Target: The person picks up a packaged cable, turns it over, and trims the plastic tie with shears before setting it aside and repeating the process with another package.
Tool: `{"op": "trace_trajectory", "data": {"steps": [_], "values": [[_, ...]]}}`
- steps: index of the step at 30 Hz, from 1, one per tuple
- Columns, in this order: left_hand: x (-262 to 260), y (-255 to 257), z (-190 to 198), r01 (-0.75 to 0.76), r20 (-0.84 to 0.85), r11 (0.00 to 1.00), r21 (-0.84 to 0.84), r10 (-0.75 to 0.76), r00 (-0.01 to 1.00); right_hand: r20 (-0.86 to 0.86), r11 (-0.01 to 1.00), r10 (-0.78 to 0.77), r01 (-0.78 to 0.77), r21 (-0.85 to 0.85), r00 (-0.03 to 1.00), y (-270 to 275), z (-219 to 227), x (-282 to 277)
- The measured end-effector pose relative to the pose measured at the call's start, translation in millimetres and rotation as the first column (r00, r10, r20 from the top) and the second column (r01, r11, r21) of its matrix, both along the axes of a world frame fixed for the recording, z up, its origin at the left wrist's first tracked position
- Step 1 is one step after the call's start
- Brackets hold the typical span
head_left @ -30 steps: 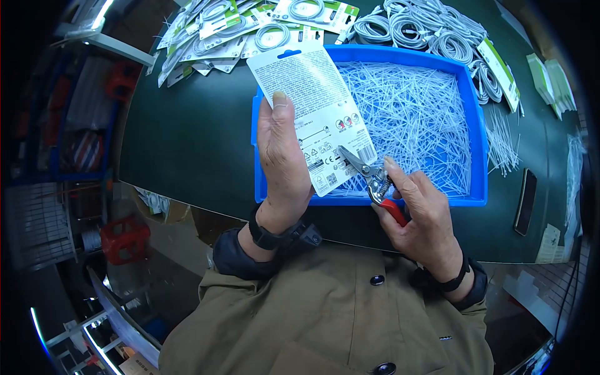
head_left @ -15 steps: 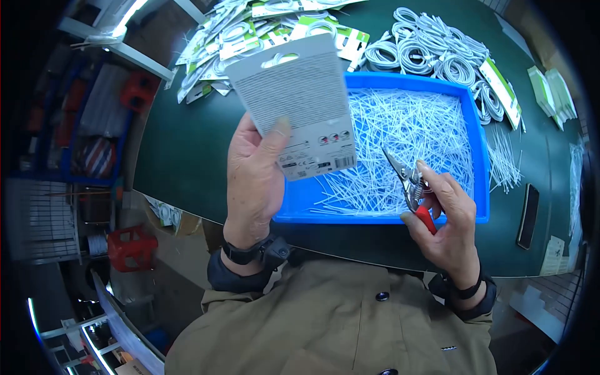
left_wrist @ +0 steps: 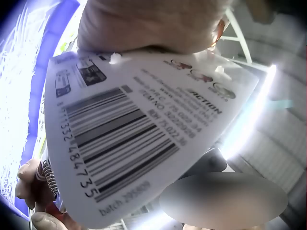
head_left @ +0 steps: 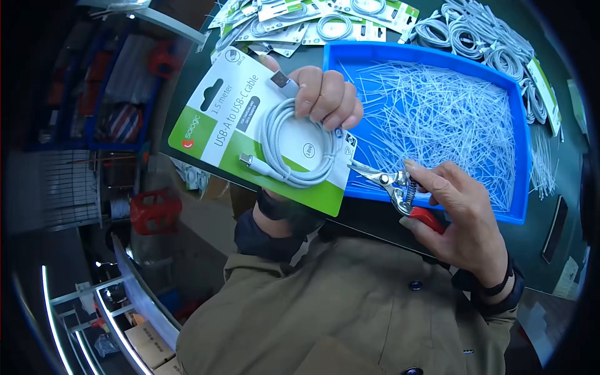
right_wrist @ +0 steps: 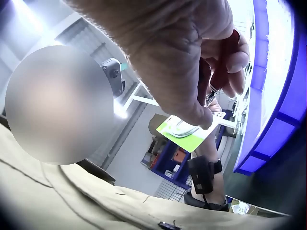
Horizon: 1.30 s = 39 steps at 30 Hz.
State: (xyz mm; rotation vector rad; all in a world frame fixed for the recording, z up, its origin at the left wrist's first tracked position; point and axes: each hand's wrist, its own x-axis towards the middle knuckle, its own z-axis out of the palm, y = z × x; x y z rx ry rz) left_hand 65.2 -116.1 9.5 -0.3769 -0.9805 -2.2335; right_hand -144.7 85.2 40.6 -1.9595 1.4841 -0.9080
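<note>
In the head view my left hand [head_left: 328, 97] grips a green and white cable card [head_left: 212, 134] by its far edge, fingers curled over the printed front. A coiled white USB cable [head_left: 273, 150] lies against that front. My right hand [head_left: 469, 209] holds red-handled snips [head_left: 400, 187], their blade tips right at the card's right edge, close to the coil. The left wrist view has the card's back with a barcode [left_wrist: 124, 143] and two small white nubs [left_wrist: 115, 58] near the hand. Red handles [right_wrist: 225, 60] show between the right fingers in the right wrist view.
A blue tray [head_left: 525, 162] full of thin white plastic strips [head_left: 450, 131] stands behind the hands. Carded cables [head_left: 275, 28] are piled at the back, loose coiled cables [head_left: 478, 40] at back right. A phone [head_left: 555, 228] lies near the right edge.
The card has turned from its printed back to its front, showing the cable, and my left hand now grips its far edge. The snips have come up to the card's edge.
</note>
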Motion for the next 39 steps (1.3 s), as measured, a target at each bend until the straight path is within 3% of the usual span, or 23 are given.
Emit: {"op": "trace_trajectory", "data": {"steps": [6, 15, 18, 22, 28, 34, 36, 39], "values": [[-8, -11, -11, 0.138, -0.091, 0.988, -0.065, -0.143, 0.986, 0.018, 1.000, 0.031, -0.031, -0.004, 0.999, -6, -2, 3], [-11, -5, -22, 0.134, -0.067, 0.991, 0.014, -0.133, 0.989, -0.015, 1.000, -0.011, 0.011, 0.016, 1.000, -7, -3, 3], [-12, -6, -20, 0.143, 0.018, 0.981, -0.134, -0.142, 0.990, -0.062, 0.999, -0.014, 0.017, 0.044, 0.998, -7, 1, 2], [-10, -5, -13, 0.167, 0.140, 0.968, -0.185, -0.142, 0.980, -0.126, 0.998, -0.011, 0.018, 0.056, 0.992, -6, 9, -1], [-11, 7, -8, 0.056, 0.228, 0.961, -0.271, 0.008, 0.974, -0.228, 0.999, -0.028, 0.034, 0.025, 0.973, -3, 15, -4], [-11, 0, -15, 0.009, 0.112, 0.976, -0.218, 0.016, 0.994, -0.224, 0.998, -0.001, 0.014, 0.057, 0.975, -1, 12, -8], [-10, 2, -17, -0.080, 0.067, 0.983, -0.166, 0.092, 0.993, -0.114, 0.998, -0.055, 0.055, 0.002, 0.992, -5, 6, -3], [-30, 25, -27, -0.121, -0.095, 0.986, 0.119, 0.132, 0.987, 0.068, 0.995, -0.088, 0.090, -0.033, 0.994, -12, -3, 1]]}}
